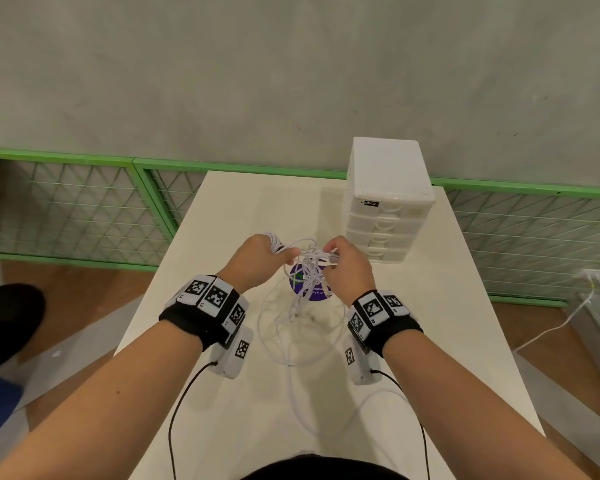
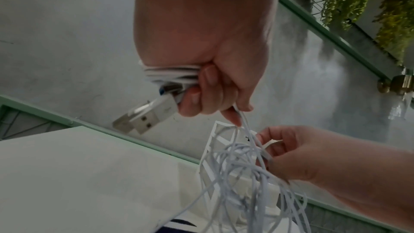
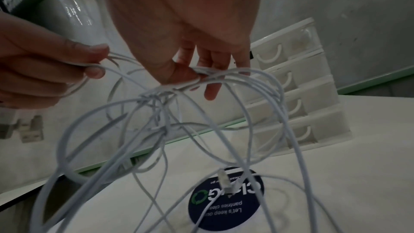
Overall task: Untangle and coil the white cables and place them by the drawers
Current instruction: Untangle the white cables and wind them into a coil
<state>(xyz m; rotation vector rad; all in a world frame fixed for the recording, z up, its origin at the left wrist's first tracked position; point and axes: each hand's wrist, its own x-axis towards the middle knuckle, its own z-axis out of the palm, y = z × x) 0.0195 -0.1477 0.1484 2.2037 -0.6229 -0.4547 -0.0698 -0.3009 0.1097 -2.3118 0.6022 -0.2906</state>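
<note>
Both hands are raised over the white table [image 1: 430, 341], in front of the white four-drawer unit [image 1: 388, 202] that stands at the table's far right. The left hand [image 1: 257, 258] has its fingers curled round several wound turns of white cable [image 2: 170, 73], with a USB-A plug [image 2: 143, 120] sticking out below the curled fingers; its thumb and forefinger also pinch a single strand that runs down into the tangle. The right hand [image 1: 347, 261], nearer the drawer unit than the left, pinches a few strands between thumb [image 3: 179, 73] and forefinger, its other fingers hanging loosely straight. The tangled white cables [image 1: 305, 271] hang between the two hands, knotted just below them, and their loose loops drop to the table on the near side of the drawer unit. A small connector [image 3: 224, 180] dangles inside the tangle. Under the hanging knot a round dark blue sticker [image 3: 224, 206] with white lettering lies flat on the table, just in front of the drawer unit.
</note>
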